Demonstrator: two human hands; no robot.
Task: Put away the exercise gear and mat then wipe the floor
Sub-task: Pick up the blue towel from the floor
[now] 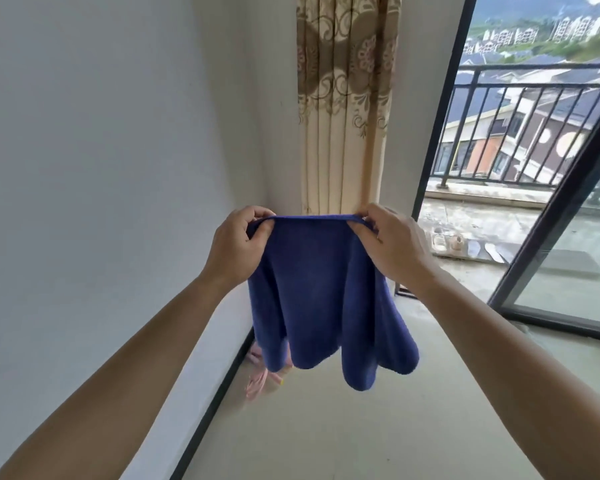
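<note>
Cloth hangs mid-air at centre, left grip and right grip each pinching a top corner; thin pinch may slip, or hem may snag pink gear at 7 o'clock.

Head view, single wide-angle camera. Mounting: worn on the person's head, above and behind both outstretched forearms. Facing: forward and slightly down, into the room corner where the plain white wall meets the cream floral-patterned curtain. Roll: tilted, so the black-framed glass sliding door leans at right. Nearness: close to the left hand and right hand, which pinch the dark blue soft cloth at frame centre; the pale smooth floor fills the lower edge.
</note>
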